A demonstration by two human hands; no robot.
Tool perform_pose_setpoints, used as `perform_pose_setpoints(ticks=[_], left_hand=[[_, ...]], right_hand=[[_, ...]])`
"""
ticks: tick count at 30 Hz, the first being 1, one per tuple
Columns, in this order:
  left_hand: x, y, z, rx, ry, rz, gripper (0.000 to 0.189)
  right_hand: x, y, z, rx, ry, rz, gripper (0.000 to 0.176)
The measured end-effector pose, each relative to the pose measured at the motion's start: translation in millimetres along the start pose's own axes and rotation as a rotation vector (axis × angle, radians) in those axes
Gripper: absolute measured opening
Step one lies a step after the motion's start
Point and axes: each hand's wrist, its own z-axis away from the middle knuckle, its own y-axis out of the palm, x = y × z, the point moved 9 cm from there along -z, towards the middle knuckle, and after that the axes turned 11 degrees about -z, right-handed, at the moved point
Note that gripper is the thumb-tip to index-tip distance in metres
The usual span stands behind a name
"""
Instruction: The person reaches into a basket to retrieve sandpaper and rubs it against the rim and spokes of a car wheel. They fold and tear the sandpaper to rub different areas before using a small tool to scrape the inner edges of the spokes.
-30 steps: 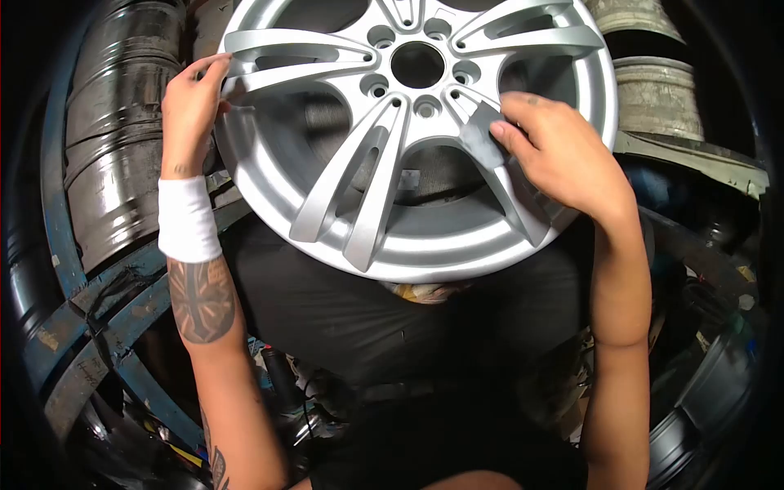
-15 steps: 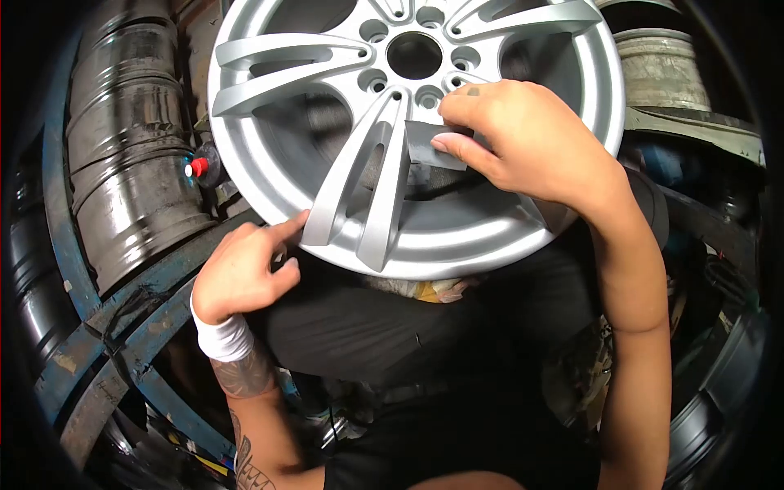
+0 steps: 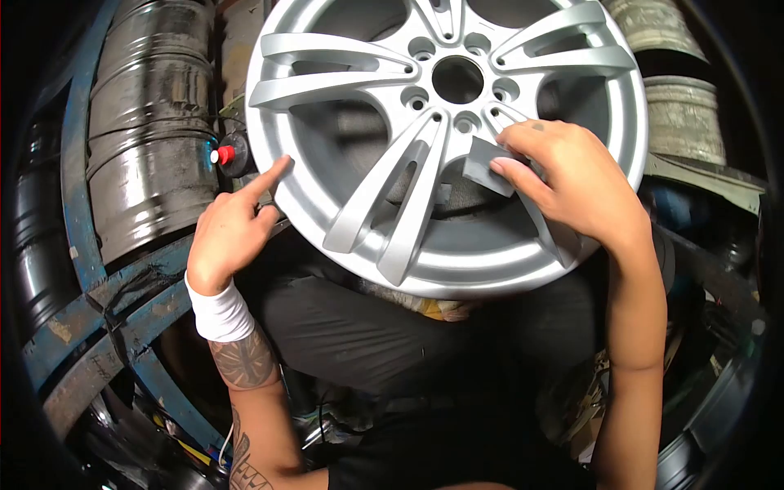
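Observation:
A silver alloy wheel rim [image 3: 419, 196] with paired spokes lies face up above my lap, its top edge cut off by the view. My right hand [image 3: 563, 175] is over the lower right spokes, pinching a grey piece of sandpaper [image 3: 487, 166] between thumb and fingers. One corner of the sheet sticks out to the left, beside a spoke near the hub. My left hand [image 3: 229, 233] is at the rim's left edge, index finger stretched out with its tip on the outer lip. The left thumb stands apart and the other fingers are curled, holding nothing.
Stacked dark metal rims [image 3: 151, 147] stand on a blue metal rack [image 3: 77, 188] at left. A dark bottle with a red cap [image 3: 226, 154] sits beside the wheel. More rims [image 3: 682, 114] are stacked at right, above a pale ledge [image 3: 706, 180].
My left index finger has moved up along the rim's edge, off the spoke end. My right hand with the sandpaper has shifted right and down. The whole view has swung slightly.

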Motion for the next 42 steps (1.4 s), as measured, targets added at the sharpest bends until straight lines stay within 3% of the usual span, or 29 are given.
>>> perform_pose_setpoints(ticks=[4,8,11,12,18,22,23,25,26,29,33,36,40,42], left_hand=[[-4.7,12.5,0.5,-0.073,0.134,-0.004,0.066],[-18.8,8.7,11.3,-0.077,0.227,0.067,0.04],[-23.9,6.5,18.7,-0.118,0.361,0.192,0.033],[-22.8,6.8,15.1,-0.055,0.275,0.182,0.023],[-34.7,17.9,9.8,-0.19,0.301,0.057,0.062],[-20.0,10.9,6.2,-0.199,0.179,0.034,0.064],[-11.2,2.8,6.8,-0.302,0.17,-0.013,0.07],[10.3,-0.3,1.8,-0.212,0.089,0.07,0.08],[19.5,7.5,-6.6,-0.031,-0.013,0.094,0.086],[20.5,9.7,-14.7,-0.199,0.042,0.078,0.08],[22.1,13.6,-28.6,-0.254,0.115,0.182,0.071],[8.1,11.5,-23.1,-0.167,0.046,0.081,0.055],[-7.1,4.8,2.4,-0.235,0.081,-0.019,0.034],[-15.1,8.8,9.1,-0.174,0.104,-0.063,0.034]], right_hand=[[-0.6,-3.6,1.1,-0.05,-0.011,-0.078,0.019],[11.2,-8.1,-1.8,-0.028,-0.009,-0.161,0.015],[17.0,-5.4,-0.5,-0.035,-0.033,-0.19,0.014],[20.3,-4.5,-1.7,-0.071,-0.04,-0.144,0.015],[36.4,13.0,-6.9,-0.031,-0.018,-0.055,0.02],[45.2,25.4,-9.6,0.037,-0.02,-0.058,0.021],[46.8,27.6,-10.2,0.046,-0.03,-0.051,0.021],[44.6,32.6,-9.9,0.084,-0.008,-0.074,0.022],[41.9,34.0,-9.9,0.084,-0.015,-0.08,0.021],[30.3,31.3,-9.0,0.025,-0.024,-0.094,0.022],[20.0,25.4,-6.9,-0.039,-0.044,-0.07,0.02],[20.9,27.1,-2.1,-0.026,-0.051,-0.055,0.018],[19.3,31.5,3.1,0.024,-0.022,-0.029,0.019],[18.5,31.2,6.0,0.034,-0.029,0.001,0.021]])
